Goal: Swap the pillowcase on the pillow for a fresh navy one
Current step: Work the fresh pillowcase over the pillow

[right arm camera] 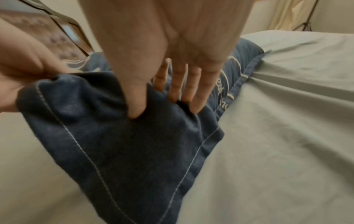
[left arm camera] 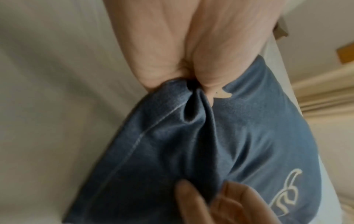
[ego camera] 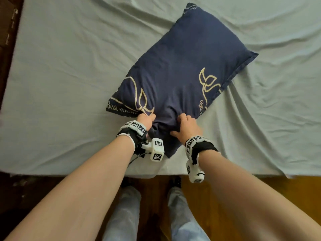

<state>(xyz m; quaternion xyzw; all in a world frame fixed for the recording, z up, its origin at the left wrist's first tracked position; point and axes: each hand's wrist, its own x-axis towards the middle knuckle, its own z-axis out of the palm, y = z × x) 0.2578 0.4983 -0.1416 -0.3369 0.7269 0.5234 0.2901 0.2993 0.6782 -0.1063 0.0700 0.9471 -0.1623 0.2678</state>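
Navy pillowcase (ego camera: 180, 66): fitted over the pillow, laid diagonally on the bed sheet (ego camera: 69, 66). Loose open end bunched and gripped by the left hand (ego camera: 146, 119). Right hand (ego camera: 186, 126): fingers extended, pressed flat on the fabric.

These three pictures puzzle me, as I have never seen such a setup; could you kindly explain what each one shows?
No machine here: a person wears three cameras. The head view looks down at a navy pillowcase, with cream lettering and already on a pillow, lying on a bed sheet. The white blocks strapped at the wrists are cameras. The left wrist view shows the left hand gripping bunched fabric at the pillowcase's open end. The right wrist view shows the right hand, fingers fairly straight, pressing into that loose end, apparently tucking it. The person's legs and a wooden floor show below.
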